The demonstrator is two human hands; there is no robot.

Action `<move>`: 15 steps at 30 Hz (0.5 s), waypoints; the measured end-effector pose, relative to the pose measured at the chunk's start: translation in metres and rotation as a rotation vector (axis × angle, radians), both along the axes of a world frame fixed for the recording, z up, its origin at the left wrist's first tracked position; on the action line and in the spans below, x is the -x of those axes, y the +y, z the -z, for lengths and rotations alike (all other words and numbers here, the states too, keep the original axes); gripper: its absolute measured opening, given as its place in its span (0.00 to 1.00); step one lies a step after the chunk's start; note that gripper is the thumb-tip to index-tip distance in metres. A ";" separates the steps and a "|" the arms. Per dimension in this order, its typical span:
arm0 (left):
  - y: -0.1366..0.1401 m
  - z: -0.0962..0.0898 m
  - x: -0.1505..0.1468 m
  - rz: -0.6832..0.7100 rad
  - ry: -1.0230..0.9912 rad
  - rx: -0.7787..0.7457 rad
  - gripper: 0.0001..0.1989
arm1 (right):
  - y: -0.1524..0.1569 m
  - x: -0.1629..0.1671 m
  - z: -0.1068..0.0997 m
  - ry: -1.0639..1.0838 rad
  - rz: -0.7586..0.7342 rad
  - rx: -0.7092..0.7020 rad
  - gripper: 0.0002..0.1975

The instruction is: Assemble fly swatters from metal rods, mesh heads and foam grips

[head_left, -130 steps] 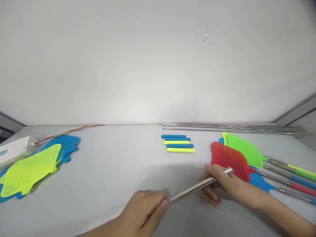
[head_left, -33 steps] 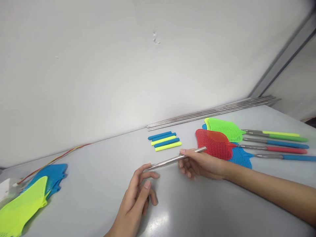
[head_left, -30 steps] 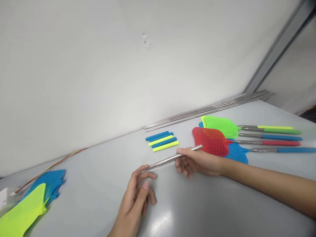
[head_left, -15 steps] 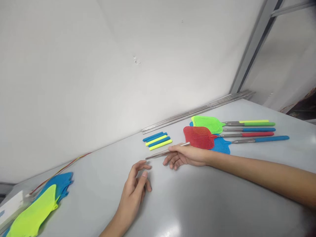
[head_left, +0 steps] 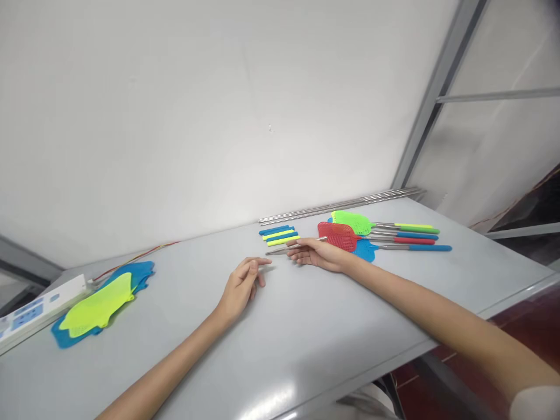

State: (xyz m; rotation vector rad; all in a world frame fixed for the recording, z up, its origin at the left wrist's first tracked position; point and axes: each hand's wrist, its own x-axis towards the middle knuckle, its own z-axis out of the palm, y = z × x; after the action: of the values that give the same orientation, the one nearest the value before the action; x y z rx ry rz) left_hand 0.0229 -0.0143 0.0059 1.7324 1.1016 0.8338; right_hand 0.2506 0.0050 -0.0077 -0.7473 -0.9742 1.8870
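A thin metal telescopic rod (head_left: 278, 251) sits between the thumb and fingers of my right hand (head_left: 314, 254), its tapered end pointing left. My left hand (head_left: 243, 283) is a little short of that end, fingers loosely bent and apart, holding nothing. Just behind the rod lie several blue and yellow handle sleeves (head_left: 280, 235) in a row. Beside my right wrist are assembled fly swatters, among them a red one (head_left: 335, 234), a green one (head_left: 354, 223) and a blue one (head_left: 366, 250), with metal shafts and coloured handles.
Long metal rods (head_left: 324, 209) lie along the wall at the table's (head_left: 184, 361) back. To the left, a yellow swatter head (head_left: 98, 306) rests on blue swatter heads (head_left: 142, 273), next to a white power strip (head_left: 48, 309) with thin wires.
The view has tilted up and drawn back, showing more table and both forearms. My right hand still holds the rod; my left hand remains near its tapered end.
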 end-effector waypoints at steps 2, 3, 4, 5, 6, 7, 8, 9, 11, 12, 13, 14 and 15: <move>0.000 0.002 0.000 -0.016 -0.084 -0.026 0.25 | -0.006 0.001 0.000 0.008 0.083 -0.004 0.11; 0.000 0.003 0.000 -0.015 -0.131 -0.022 0.28 | -0.008 0.002 0.000 0.016 0.121 -0.006 0.11; 0.000 0.004 0.001 -0.016 -0.165 -0.017 0.30 | -0.011 0.003 0.000 0.021 0.158 -0.003 0.10; 0.000 0.005 0.001 -0.016 -0.197 -0.011 0.32 | -0.013 0.004 0.000 0.024 0.201 0.003 0.10; 0.000 0.005 0.002 -0.017 -0.234 -0.005 0.33 | -0.014 0.004 0.001 0.027 0.228 0.011 0.09; 0.000 0.006 0.003 -0.013 -0.263 -0.010 0.33 | -0.015 0.005 0.002 0.038 0.230 0.011 0.09; 0.000 0.006 0.004 -0.005 -0.274 -0.016 0.33 | -0.015 0.005 0.004 0.044 0.235 0.011 0.10; -0.001 0.006 0.005 -0.006 -0.275 -0.033 0.33 | -0.015 0.006 0.005 0.046 0.241 0.012 0.10; -0.001 0.007 0.006 0.003 -0.240 -0.095 0.32 | -0.014 0.007 0.007 0.039 0.271 0.021 0.10; -0.002 0.009 0.007 0.013 -0.200 -0.132 0.32 | -0.015 0.007 0.007 0.035 0.290 0.017 0.10; -0.002 0.010 0.007 0.031 -0.152 -0.162 0.31 | -0.015 0.008 0.008 0.033 0.314 0.006 0.10; -0.002 0.012 0.008 0.026 -0.106 -0.194 0.29 | -0.016 0.010 0.008 0.023 0.339 0.004 0.10; -0.002 0.014 0.008 0.013 -0.061 -0.235 0.27 | -0.018 0.012 0.007 0.010 0.374 0.009 0.10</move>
State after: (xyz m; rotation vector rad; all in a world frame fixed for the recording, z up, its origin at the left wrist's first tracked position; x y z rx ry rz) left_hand 0.0153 -0.0161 -0.0078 1.8904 0.9822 1.0345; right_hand 0.2390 -0.0126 -0.0151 -0.8592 -0.7596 1.5682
